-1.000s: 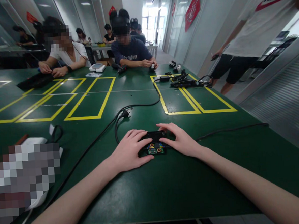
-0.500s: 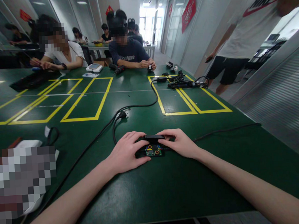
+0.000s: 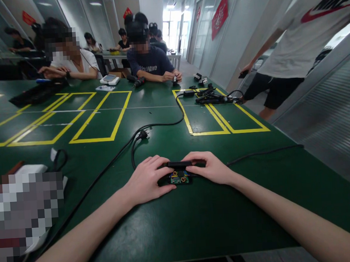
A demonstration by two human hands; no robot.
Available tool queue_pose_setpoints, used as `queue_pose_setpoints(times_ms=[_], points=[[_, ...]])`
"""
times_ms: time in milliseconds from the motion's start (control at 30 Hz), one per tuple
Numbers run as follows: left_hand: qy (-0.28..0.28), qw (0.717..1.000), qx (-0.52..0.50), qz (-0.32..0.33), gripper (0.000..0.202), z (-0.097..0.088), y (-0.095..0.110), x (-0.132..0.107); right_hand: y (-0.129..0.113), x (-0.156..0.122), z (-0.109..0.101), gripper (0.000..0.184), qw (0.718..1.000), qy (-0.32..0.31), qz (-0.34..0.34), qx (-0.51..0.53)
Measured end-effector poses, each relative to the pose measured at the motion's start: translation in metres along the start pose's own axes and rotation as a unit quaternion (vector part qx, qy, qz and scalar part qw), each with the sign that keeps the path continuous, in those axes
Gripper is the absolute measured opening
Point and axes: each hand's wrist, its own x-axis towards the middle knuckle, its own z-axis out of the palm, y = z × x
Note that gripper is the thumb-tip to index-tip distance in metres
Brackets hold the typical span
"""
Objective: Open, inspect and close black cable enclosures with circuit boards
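My left hand point(image 3: 148, 179) and my right hand point(image 3: 210, 169) hold a black plastic cover point(image 3: 179, 164) between them, one at each end, with fingers and thumbs closed on it. Just below the cover on the near side lies a green circuit board point(image 3: 179, 179) with copper-coloured coils, apparently in a dark casing. My left thumb reaches along the board's near left corner. A black cord runs off to the right from behind my right hand. Another cord, ending in a black plug point(image 3: 143, 134), curves up beyond my left hand. My fingers partly hide the cover's ends.
The green table point(image 3: 134, 236) carries yellow tape rectangles. A long black cord point(image 3: 106, 168) crosses it on the left, beside a blurred-out pale object point(image 3: 25, 211). Bundled adapters and cables point(image 3: 213, 97) lie at back right. Two people sit opposite; another person stands at right.
The black cover sits slightly lower, still between both hands. The standing person at right has shifted; the seated person at left has moved their hands. The view has shifted slightly.
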Motion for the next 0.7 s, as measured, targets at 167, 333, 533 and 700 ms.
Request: queue_pose_setpoints(times_ms=[167, 333, 533, 700], points=[[0.007, 1.000, -0.023, 0.020, 0.025, 0.000, 0.000, 0.000, 0.003, -0.001, -0.003, 0.031, 1.000, -0.012, -0.025, 0.009], [0.003, 0.997, -0.073, -0.006, 0.032, 0.002, 0.000, 0.000, 0.010, -0.002, -0.003, 0.032, 0.998, -0.008, -0.063, 0.001], [-0.003, 0.993, -0.119, -0.022, 0.037, 0.001, 0.001, 0.001, 0.011, -0.003, -0.002, 0.025, 0.993, -0.019, -0.118, -0.018], [-0.003, 0.990, -0.136, -0.029, 0.033, 0.002, 0.000, 0.000, 0.011, -0.003, -0.003, 0.025, 0.991, -0.030, -0.125, -0.033]])
